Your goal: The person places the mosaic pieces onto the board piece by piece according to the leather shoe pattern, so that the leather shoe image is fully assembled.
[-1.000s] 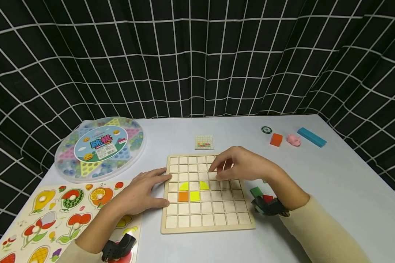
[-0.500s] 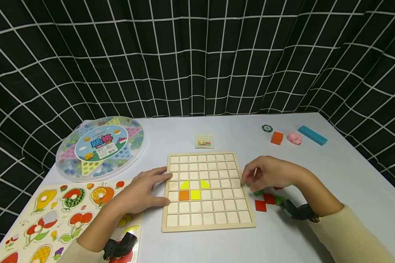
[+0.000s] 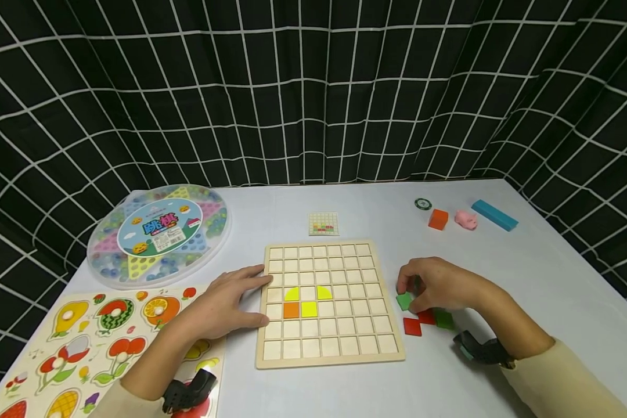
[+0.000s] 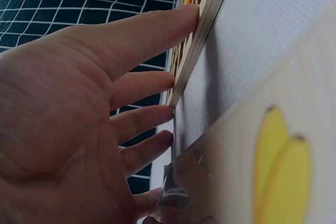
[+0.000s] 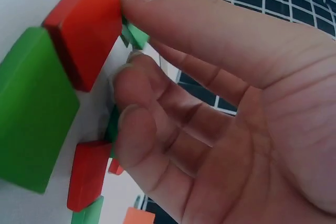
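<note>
Right hand (image 3: pixel 439 284) pinches flat green tile (image 3: pixel 404 301), corner toward board (image 3: pixel 339 351).

A pale grey table (image 3: pixel 528 278) carries everything. A wooden grid board (image 3: pixel 326 348) lies at its near middle, with a small pattern card (image 3: pixel 323 223) just beyond it. A round marble game case (image 3: pixel 159 235) sits far left, a fruit puzzle board (image 3: pixel 99 342) near left. Green and red tiles (image 3: pixel 423 319) lie just right of the grid board. Far right lie a green chip (image 3: pixel 422 204), an orange cube (image 3: pixel 438 219), a pink pig (image 3: pixel 465 220) and a blue bar (image 3: pixel 494 215).
</note>
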`<state>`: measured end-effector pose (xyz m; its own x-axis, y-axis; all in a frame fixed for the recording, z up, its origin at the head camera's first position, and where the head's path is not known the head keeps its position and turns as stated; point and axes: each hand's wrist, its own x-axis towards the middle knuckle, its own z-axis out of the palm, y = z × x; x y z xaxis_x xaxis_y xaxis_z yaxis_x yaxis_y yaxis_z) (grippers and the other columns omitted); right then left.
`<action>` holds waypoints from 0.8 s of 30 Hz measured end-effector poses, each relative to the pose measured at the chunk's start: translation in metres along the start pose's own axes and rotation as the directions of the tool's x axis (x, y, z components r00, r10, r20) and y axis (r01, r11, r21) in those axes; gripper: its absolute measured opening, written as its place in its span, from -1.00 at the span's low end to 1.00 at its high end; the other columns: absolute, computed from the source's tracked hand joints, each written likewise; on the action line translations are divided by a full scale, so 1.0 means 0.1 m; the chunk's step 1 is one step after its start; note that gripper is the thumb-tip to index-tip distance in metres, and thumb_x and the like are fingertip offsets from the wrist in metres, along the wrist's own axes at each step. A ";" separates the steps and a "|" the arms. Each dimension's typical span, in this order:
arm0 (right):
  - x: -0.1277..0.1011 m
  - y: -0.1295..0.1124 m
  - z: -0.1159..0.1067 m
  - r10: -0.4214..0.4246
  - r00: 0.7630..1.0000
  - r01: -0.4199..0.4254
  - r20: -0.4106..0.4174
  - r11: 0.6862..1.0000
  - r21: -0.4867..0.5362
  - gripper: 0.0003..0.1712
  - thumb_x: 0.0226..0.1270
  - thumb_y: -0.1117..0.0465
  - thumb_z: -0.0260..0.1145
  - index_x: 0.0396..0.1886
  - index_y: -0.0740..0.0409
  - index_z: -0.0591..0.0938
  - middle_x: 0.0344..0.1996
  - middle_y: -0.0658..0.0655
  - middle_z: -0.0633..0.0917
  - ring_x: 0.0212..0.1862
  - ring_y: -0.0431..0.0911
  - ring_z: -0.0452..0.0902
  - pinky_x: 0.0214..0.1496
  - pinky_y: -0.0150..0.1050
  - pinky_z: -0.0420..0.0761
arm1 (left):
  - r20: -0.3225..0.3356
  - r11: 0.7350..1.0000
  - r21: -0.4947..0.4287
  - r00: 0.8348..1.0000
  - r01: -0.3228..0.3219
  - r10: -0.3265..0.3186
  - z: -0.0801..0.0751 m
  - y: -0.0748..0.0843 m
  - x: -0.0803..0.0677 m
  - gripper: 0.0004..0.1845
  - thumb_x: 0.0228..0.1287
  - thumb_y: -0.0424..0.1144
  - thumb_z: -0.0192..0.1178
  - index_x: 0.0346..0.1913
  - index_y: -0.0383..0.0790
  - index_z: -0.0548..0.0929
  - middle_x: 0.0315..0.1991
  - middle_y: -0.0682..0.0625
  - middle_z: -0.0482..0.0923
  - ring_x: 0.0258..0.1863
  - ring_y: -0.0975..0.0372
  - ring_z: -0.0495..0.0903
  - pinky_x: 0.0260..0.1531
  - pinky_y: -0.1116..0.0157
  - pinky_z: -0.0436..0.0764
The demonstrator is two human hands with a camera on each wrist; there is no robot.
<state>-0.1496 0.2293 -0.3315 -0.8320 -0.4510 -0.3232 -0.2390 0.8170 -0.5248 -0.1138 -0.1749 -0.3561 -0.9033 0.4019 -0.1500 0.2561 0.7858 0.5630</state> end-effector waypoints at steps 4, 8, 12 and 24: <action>0.05 -0.03 -0.03 -0.050 0.999 0.050 -0.009 0.999 0.012 -0.71 0.05 0.34 0.62 -0.37 0.00 0.65 -0.41 -0.01 0.59 -0.27 -0.10 0.49 -0.31 -0.33 0.60 | -0.004 1.000 -0.002 1.000 0.008 -0.008 0.00 -0.01 0.00 -0.18 0.15 0.02 0.52 0.48 -0.07 0.50 0.60 -0.12 0.25 0.61 -0.13 0.15 0.56 -0.30 0.01; 0.09 -0.08 -0.07 -0.117 0.993 0.119 -0.034 0.992 0.039 -0.77 0.13 0.35 0.58 -0.35 -0.02 0.70 -0.45 -0.02 0.57 -0.28 -0.09 0.49 -0.32 -0.36 0.56 | -0.006 1.000 -0.003 1.000 0.007 -0.007 0.00 -0.02 0.00 -0.18 0.15 0.00 0.52 0.47 -0.09 0.51 0.59 -0.12 0.25 0.61 -0.12 0.15 0.58 -0.28 -0.01; 0.15 -0.20 -0.07 -0.200 0.978 0.206 -0.061 0.974 0.099 -0.83 0.26 0.30 0.50 -0.18 0.01 0.76 -0.43 -0.01 0.58 -0.28 -0.08 0.50 -0.35 -0.36 0.57 | -0.004 1.000 -0.001 1.000 0.004 -0.004 0.01 -0.02 0.01 -0.18 0.14 -0.01 0.52 0.47 -0.10 0.51 0.59 -0.13 0.25 0.61 -0.11 0.16 0.59 -0.26 -0.02; 0.45 -0.84 0.15 -0.368 0.930 0.355 0.005 0.901 0.250 -0.87 0.35 0.36 0.37 -0.17 0.13 0.78 -0.45 0.00 0.66 -0.39 -0.12 0.56 -0.34 -0.34 0.62 | -0.007 1.000 -0.001 1.000 0.007 -0.007 0.02 -0.03 0.01 -0.18 0.14 0.02 0.52 0.48 -0.07 0.51 0.60 -0.11 0.24 0.62 -0.10 0.15 0.58 -0.26 -0.02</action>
<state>-0.1597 0.1353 -0.3139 -0.6830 -0.7219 -0.1118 -0.3851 0.4858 -0.7846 -0.1152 -0.1762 -0.3597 -0.9074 0.3933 -0.1479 0.2497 0.7878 0.5631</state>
